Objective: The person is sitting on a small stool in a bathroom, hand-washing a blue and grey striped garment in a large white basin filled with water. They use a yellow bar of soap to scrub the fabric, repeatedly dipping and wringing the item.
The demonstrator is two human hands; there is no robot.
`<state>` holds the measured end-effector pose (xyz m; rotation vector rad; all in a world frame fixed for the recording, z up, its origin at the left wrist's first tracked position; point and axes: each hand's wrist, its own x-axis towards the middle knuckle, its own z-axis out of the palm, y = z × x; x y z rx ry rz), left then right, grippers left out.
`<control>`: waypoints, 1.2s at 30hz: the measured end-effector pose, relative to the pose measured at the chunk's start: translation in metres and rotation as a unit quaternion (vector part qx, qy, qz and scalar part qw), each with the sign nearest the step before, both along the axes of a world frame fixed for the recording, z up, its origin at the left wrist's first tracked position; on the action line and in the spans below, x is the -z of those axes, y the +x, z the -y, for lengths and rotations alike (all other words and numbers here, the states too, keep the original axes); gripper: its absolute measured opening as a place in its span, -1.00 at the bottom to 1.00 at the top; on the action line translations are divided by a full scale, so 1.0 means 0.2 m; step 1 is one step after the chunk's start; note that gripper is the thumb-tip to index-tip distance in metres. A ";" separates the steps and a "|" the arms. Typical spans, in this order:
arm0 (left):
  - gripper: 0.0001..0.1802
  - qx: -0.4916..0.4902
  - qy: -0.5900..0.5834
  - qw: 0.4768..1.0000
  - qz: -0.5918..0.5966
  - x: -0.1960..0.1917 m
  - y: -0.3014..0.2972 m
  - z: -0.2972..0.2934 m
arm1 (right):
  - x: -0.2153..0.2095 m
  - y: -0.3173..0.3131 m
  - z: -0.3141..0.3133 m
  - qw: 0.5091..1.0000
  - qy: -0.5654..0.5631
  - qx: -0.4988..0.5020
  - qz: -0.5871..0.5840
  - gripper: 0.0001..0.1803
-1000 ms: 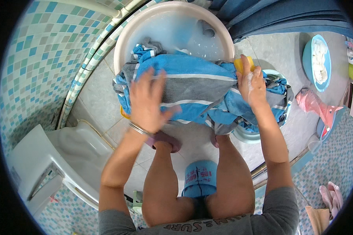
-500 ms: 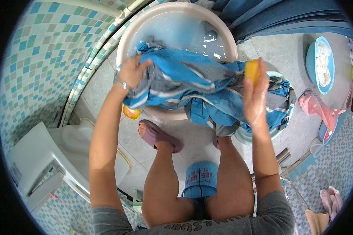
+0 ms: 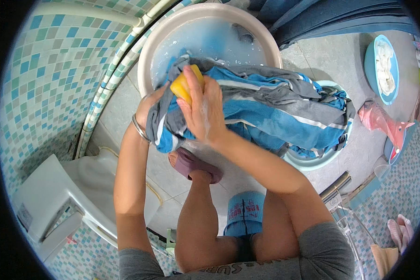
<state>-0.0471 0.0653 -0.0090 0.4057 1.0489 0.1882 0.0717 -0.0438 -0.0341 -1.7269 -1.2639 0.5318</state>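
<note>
A wet striped cloth (image 3: 266, 109) in blue, grey and white stretches across the near side of a large pale basin (image 3: 147, 51). Its right end lies in a smaller light-blue basin (image 3: 308, 164). My right hand (image 3: 206, 109) is closed around a yellow bar of soap (image 3: 181, 88), pressed to the cloth's left end. Beneath that end, my left hand (image 3: 149, 105) grips the fabric; folds hide most of its fingers. Cloudy bluish water fills the large basin, with a dark piece of fabric (image 3: 242, 33) near its far right side.
On the right stand a blue basin (image 3: 395, 84) with white fabric and a pink bag (image 3: 382, 122). Between my legs is a blue bucket (image 3: 245, 210). A white toilet-like fixture (image 3: 65, 186) stands left; a blue curtain (image 3: 331, 21) hangs at the far right.
My right hand has swung left with the soap, from above the smaller basin onto the cloth's left end. The cloth now lies flatter toward the right. My left hand has shifted slightly nearer.
</note>
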 end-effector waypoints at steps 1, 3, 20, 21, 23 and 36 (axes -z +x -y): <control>-0.65 0.020 0.011 1.000 -0.003 -0.03 -0.01 0.02 | -0.04 -0.02 0.02 0.999 -0.011 0.041 -0.028 -0.24; -0.65 0.057 0.033 0.998 -0.016 -0.08 -0.07 0.03 | -0.12 -0.07 0.11 0.999 0.012 -0.031 0.007 -0.18; -0.63 0.004 -0.027 0.999 -0.031 0.00 -0.05 -0.04 | 0.07 0.01 0.28 0.981 -0.155 -0.084 0.082 -0.18; -0.61 0.003 -0.021 0.999 -0.033 0.02 -0.06 -0.01 | 0.09 0.05 0.30 0.968 -0.184 -0.117 0.126 -0.18; -0.57 -0.002 -0.008 0.999 -0.037 0.03 -0.10 0.04 | 0.14 0.19 0.33 0.927 -0.266 -0.114 0.237 -0.17; -0.62 0.285 0.421 0.851 -0.132 -0.11 -0.14 0.15 | -0.12 0.89 0.81 0.849 -0.448 0.068 0.271 -0.10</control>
